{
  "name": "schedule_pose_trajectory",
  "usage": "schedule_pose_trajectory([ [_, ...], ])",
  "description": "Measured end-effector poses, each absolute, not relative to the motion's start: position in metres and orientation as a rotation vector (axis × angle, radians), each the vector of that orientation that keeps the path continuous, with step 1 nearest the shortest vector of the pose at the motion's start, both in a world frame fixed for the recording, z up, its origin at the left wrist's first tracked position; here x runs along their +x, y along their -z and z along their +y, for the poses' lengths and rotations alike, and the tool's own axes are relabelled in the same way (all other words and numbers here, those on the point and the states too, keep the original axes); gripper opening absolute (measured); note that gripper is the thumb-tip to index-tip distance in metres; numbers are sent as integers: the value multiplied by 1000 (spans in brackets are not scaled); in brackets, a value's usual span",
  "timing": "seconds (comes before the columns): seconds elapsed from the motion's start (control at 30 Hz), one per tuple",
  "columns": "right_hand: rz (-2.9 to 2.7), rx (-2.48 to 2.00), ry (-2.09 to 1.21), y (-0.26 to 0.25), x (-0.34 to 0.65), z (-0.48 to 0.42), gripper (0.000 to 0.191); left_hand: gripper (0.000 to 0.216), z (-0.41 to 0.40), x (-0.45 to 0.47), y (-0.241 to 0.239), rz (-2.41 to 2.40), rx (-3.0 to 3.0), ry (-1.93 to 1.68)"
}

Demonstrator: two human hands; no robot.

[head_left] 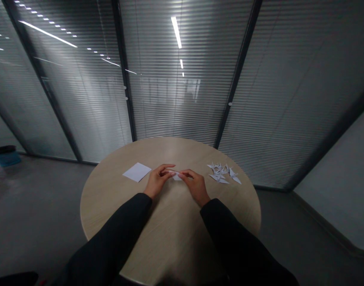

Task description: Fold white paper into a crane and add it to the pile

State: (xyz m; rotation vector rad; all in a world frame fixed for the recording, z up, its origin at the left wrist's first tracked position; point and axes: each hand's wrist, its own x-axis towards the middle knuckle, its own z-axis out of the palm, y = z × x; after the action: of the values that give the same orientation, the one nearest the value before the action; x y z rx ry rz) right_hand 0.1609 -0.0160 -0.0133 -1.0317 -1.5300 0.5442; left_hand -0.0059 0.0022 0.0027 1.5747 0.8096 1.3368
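Note:
Between my two hands is a small piece of folded white paper (177, 177), held just over the middle of the table. My left hand (158, 180) pinches its left end between thumb and fingers. At the right end, my right hand (195, 185) grips it the same way. Fingers cover part of the paper, so its full shape is hidden. Left of my left hand lies a flat white sheet of paper (137, 172). Several folded white paper cranes (220, 173) are heaped to the right of my right hand.
The round wooden table (110, 202) stands close to a glass partition with blinds (176, 99). A blue bin (5, 156) with a dark rim sits on the grey floor at the far left. A pale wall (342, 190) runs along the right.

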Motion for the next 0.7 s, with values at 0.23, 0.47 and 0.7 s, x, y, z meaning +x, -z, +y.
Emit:
schedule_pose_trajectory([
  [0.23,-1507,-1021,-535,8,158,-19,21,40,1,-3,-2,779,1498,-1373],
  [0.47,-1403,-978,-860,13,158,-13,25,53,4,-6,-2,797,1358,-1304],
  [0.7,-1261,-850,-1299,18,164,-13,28,45,7,-9,-2,751,1354,-1202],
])
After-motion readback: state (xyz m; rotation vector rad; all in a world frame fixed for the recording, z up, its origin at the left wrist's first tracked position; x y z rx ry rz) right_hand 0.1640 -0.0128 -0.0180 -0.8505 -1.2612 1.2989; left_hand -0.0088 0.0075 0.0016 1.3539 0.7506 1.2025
